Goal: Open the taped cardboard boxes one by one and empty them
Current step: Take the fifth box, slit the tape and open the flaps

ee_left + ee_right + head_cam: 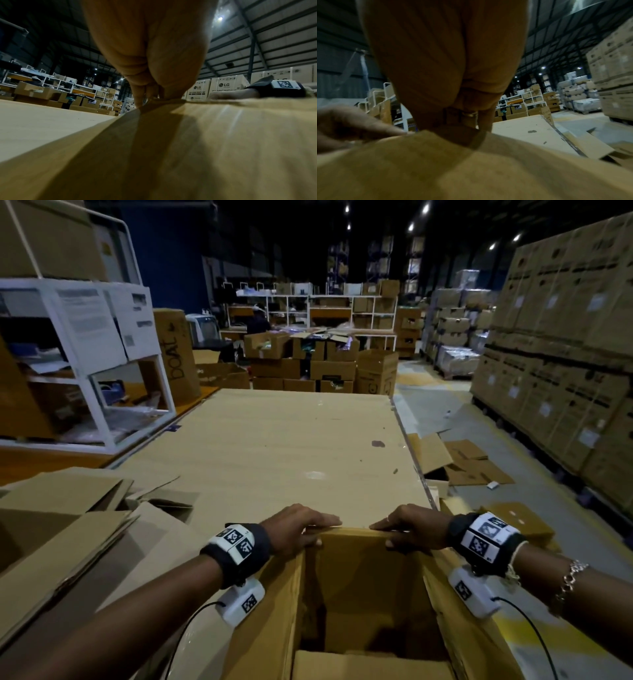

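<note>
An open brown cardboard box [359, 583] stands right in front of me, against the near end of the table. My left hand [298, 525] and right hand [407, 527] both grip its far top edge, fingers over the outside and thumbs on the inner wall. The left wrist view has the left hand [149, 67] clamped on the box edge [188, 142], with the right hand [231, 93] beside it. From the right wrist, the right hand [450, 67] holds the same edge [471, 169]. The box's inside is dark; a flap [370, 662] shows near its bottom.
A long table covered with a cardboard sheet [291, 440] stretches ahead. Flattened cardboard [68, 525] is piled at the left, below a white shelf unit [85, 354]. Flattened boxes [469, 463] lie on the floor at the right, near tall stacked cartons [565, 354]. Open boxes [325, 361] stand beyond the table.
</note>
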Demonstrator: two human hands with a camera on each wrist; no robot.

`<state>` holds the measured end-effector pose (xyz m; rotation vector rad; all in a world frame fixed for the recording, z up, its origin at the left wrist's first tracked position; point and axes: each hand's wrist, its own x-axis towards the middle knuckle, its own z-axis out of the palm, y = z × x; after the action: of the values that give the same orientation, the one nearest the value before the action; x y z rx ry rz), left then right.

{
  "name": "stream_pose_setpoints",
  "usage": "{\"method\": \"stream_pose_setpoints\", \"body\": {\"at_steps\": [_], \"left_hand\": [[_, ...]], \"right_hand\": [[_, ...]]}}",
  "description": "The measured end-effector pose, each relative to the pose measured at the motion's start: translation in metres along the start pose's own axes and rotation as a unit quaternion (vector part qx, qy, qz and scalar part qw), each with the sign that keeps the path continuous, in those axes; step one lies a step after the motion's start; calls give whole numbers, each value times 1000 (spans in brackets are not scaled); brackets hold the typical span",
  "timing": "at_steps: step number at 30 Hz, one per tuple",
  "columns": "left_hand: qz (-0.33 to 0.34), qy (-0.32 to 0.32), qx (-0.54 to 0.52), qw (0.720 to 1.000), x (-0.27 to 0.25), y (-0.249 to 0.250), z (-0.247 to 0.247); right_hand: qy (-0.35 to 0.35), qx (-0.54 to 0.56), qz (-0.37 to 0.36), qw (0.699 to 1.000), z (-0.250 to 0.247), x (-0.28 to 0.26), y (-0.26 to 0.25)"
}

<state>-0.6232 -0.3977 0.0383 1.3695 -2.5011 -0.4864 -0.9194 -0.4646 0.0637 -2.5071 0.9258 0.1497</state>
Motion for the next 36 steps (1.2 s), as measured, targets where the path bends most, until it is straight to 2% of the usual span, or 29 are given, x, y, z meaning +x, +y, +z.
{"method": "stream_pose_setpoints", "body": {"at_steps": [4,10,13,15,19,22,25,28,30,32,34,36], "left_hand": [[-18,9,-3,1000,1,-2,7],[-35,61,-16,997,-5,-7,18],[-27,35,11,999,-4,-1,11],[-1,33,36,999,-7,5,1],[79,105,60,989,-28,20,-18],[123,106,60,985,-53,53,-25],[164,85,44,982,-88,90,-16],[99,38,40,994,-122,113,2],[36,-19,52,998,-137,128,11],[2,-72,54,996,-145,143,14],[-4,-78,51,996,-150,159,12],[-20,-43,53,997,-155,169,9]], "right_hand": [[10,33,19,999,6,-9,17],[56,75,29,995,11,-8,6],[72,56,38,995,17,-17,5],[75,25,31,996,15,-26,-6],[89,-24,28,995,7,-58,-40],[102,-32,-5,994,11,-95,-75],[65,-49,-18,996,27,-131,-111],[13,-23,9,1000,51,-158,-147],[-7,-18,27,999,66,-167,-160],[-15,-35,45,998,79,-171,-165],[12,-33,73,997,87,-174,-171],[67,-35,96,993,90,-180,-181]]}}
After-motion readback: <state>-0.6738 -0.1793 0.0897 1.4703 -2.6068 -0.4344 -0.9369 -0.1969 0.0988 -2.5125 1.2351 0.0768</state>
